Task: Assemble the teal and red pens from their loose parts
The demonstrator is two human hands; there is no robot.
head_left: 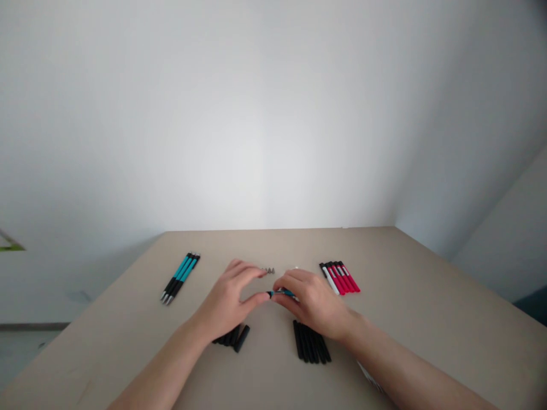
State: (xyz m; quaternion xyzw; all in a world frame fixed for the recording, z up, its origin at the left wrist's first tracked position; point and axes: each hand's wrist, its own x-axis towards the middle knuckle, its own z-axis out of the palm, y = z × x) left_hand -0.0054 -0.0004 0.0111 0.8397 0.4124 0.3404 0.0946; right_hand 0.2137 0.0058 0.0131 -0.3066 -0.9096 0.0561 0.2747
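Note:
My right hand (pixel 314 299) is closed around a blue pen barrel (pixel 289 292) with a black end, held level above the middle of the table. My left hand (pixel 233 296) is beside it, thumb and index finger spread apart. The left thumb tip is at the barrel's black end; whether it presses there I cannot tell. Just beyond the left fingertips lie several small grey cone-shaped tips (pixel 269 270). Below the left hand are several short black tubes (pixel 241 339), partly hidden by it. A row of longer black tubes (pixel 311 344) lies below my right hand.
Three blue and black pens (pixel 180 278) lie side by side at the left of the table (pixel 384 267). At the right is a row of several red pens (pixel 344 278) with one white pen (pixel 330 280). Thin whitish pieces (pixel 370 377) show beside my right forearm. A wall stands behind the table.

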